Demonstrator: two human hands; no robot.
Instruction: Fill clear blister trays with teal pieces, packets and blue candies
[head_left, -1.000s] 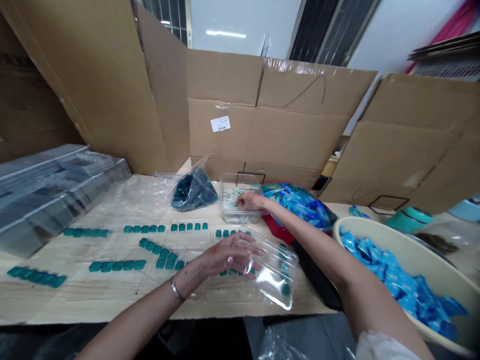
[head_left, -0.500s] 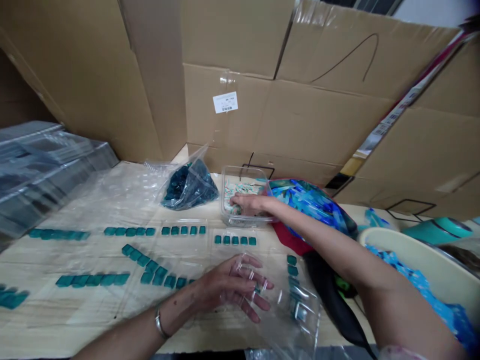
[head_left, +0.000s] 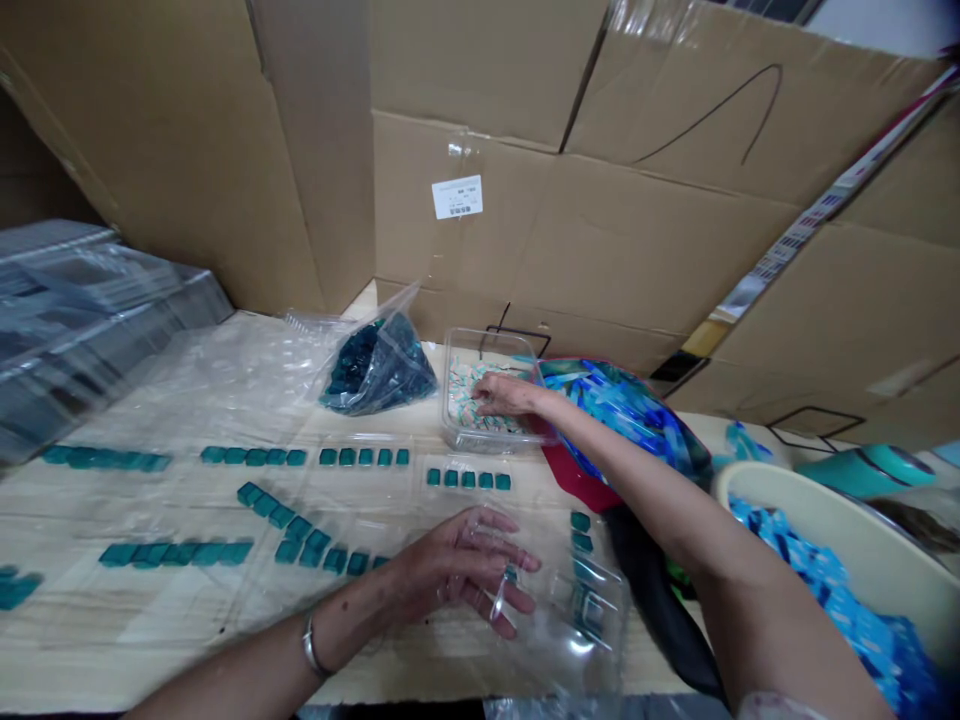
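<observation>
My left hand (head_left: 469,570) holds a clear plastic tray (head_left: 577,650) low over the table's front part, its fingers spread and seen partly through the plastic. Glare blurs where hand and tray meet. Farther off, my right hand (head_left: 506,394) is inside a clear plastic tub (head_left: 480,440) of small white, teal and orange pieces (head_left: 463,385). Its fingers are bunched together just over the pieces, and the fingertips are too small to show what is in them. Rows of teal square blocks (head_left: 469,480) lie around my left hand, some in clear trays.
A clear bag of dark teal pieces (head_left: 382,365) stands left of the tub. Right of it lies a bag of blue pieces (head_left: 622,405). A cream basin (head_left: 847,500) holds blue packets; a teal bottle (head_left: 866,470) lies behind. Stacked clear boxes (head_left: 97,320) stand left, cardboard (head_left: 525,220) behind.
My right hand has lifted slightly and shifted right within the tub, its fingers drawing together. My left hand stays almost in place with the tray. The view has shifted a little.
</observation>
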